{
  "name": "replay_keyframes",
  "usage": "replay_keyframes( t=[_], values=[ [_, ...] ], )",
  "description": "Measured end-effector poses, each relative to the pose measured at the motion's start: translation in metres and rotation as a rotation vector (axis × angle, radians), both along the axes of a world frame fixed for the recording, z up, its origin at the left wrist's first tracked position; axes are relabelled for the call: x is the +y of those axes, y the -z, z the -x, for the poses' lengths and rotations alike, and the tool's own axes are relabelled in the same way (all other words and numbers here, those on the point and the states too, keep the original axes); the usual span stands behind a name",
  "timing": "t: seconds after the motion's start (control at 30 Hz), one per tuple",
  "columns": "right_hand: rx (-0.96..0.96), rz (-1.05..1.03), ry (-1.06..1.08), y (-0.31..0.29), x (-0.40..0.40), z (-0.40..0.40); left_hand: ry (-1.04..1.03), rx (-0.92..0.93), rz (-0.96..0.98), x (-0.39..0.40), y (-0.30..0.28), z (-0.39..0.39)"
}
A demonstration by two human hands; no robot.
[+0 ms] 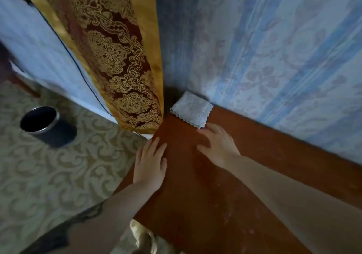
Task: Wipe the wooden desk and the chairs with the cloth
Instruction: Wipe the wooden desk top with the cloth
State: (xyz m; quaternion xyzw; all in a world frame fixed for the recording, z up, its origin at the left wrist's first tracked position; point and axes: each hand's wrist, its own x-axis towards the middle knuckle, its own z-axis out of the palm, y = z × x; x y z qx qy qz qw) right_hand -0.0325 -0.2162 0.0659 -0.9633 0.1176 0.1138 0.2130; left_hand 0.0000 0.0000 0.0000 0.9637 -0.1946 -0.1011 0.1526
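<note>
Two bare hands are lying flat on the reddish wooden desk (225, 195) mid-frame: left hand (149, 165) fingers together, right hand (217, 144) fingers spread, tips touching the folded, scallop-edged cloth (192, 109).

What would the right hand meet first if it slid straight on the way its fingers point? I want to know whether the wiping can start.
Most likely the cloth. The right hand lies open on the desk, fingertips close to the cloth's near edge; whether they already touch is unclear.
</note>
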Motion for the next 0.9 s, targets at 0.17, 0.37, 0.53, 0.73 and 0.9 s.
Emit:
replay_keyframes(
  t=[0.17, 0.37, 0.53, 0.73, 0.9],
  values=[
    [-0.065, 0.118, -0.018, 0.011, -0.012, -0.077, 0.083, -0.072, 0.014, 0.003, 0.025, -0.02],
    [0.039, 0.22, -0.034, 0.049, -0.007, -0.151, 0.098, -0.119, -0.018, 0.001, 0.031, -0.019],
    [0.014, 0.225, -0.096, 0.074, 0.012, -0.128, 0.108, -0.107, -0.011, 0.0, 0.031, -0.02],
    [0.043, 0.249, -0.112, 0.085, -0.041, -0.109, 0.106, -0.093, -0.01, 0.0, 0.03, -0.02],
    [-0.031, 0.161, 0.047, 0.092, -0.001, -0.142, 0.127, -0.089, -0.022, 0.001, 0.03, -0.021]
  ],
)
